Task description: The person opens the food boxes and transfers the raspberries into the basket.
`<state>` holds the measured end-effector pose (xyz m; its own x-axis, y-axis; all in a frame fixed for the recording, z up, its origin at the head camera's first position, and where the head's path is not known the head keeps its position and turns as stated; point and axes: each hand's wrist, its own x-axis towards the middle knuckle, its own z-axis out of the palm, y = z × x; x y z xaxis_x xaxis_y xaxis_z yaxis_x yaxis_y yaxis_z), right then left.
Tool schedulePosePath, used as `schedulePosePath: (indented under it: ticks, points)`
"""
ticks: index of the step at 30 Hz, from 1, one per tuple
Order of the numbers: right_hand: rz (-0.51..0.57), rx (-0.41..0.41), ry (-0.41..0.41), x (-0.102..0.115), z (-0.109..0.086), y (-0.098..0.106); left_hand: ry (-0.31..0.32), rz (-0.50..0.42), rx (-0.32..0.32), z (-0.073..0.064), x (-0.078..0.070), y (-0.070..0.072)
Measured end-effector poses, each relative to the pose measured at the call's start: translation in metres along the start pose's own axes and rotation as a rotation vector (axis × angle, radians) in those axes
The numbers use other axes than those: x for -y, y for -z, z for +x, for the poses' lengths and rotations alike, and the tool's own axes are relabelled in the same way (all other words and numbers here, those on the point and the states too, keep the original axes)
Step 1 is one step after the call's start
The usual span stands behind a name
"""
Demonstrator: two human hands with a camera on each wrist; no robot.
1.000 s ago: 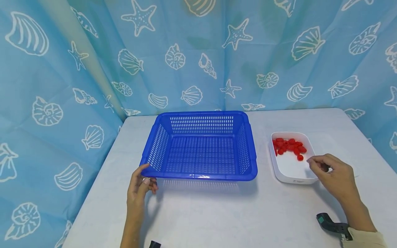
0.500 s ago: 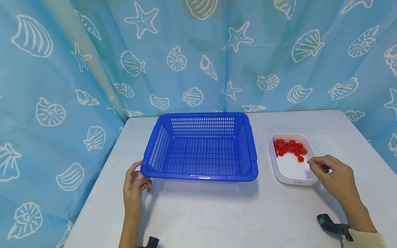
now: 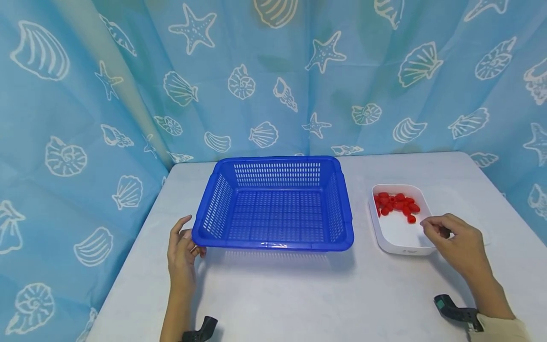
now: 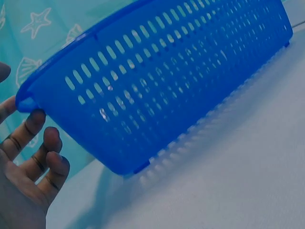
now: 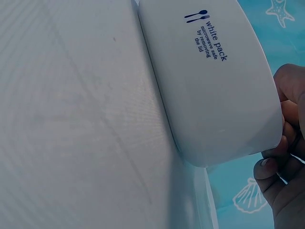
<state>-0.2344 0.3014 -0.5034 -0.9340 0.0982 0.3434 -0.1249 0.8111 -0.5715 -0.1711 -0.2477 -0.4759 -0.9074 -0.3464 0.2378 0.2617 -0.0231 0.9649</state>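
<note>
A blue plastic basket [image 3: 273, 246] with slotted walls stands on the white table. My left hand [image 3: 181, 254] is at its front left corner; in the left wrist view, loosely bent fingers [image 4: 34, 120] touch the underside of the rim, the thumb apart from it. To the right is a low white plastic container [image 3: 399, 246] with small red berry-like pieces [image 3: 398, 205] gathered at its far end, one lying nearer. My right hand [image 3: 457, 242] is at the container's near right side, fingers curled and fingertips at the rim; the right wrist view shows them against the wall.
The white table [image 3: 273, 294] extends in front of the basket. A pale, see-through flat piece, perhaps a lid [image 3: 455, 202], lies right of the container. A blue shell-patterned curtain [image 3: 265, 95] hangs behind and left. Both wrists carry black camera mounts.
My left hand has slid left off the top of the basket's rim, its index finger now lifted beside the corner. The right hand stays at the container. Basket and red pieces have not moved.
</note>
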Motion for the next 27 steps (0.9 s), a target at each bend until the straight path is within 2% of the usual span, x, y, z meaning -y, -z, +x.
schedulePosePath:
  ticks: [5, 9, 13, 20, 27]
  points:
    - [-0.001, -0.02, 0.022, 0.001, -0.001, 0.002, -0.013, -0.023, 0.011, 0.007, 0.004, -0.001]
    - [-0.01, -0.036, 0.022, 0.001, -0.001, 0.002, 0.012, -0.038, 0.038, 0.013, 0.01, 0.0]
    - [-0.008, -0.044, 0.026, 0.002, -0.003, -0.002, 0.034, -0.012, 0.043, 0.018, 0.013, 0.006]
    - [0.002, -0.058, 0.042, 0.003, -0.002, -0.001, 0.045, 0.004, 0.037, 0.021, 0.013, 0.003]
    - [0.014, -0.096, 0.068, 0.003, 0.0, 0.003, 0.057, -0.01, -0.009, 0.025, 0.016, -0.004]
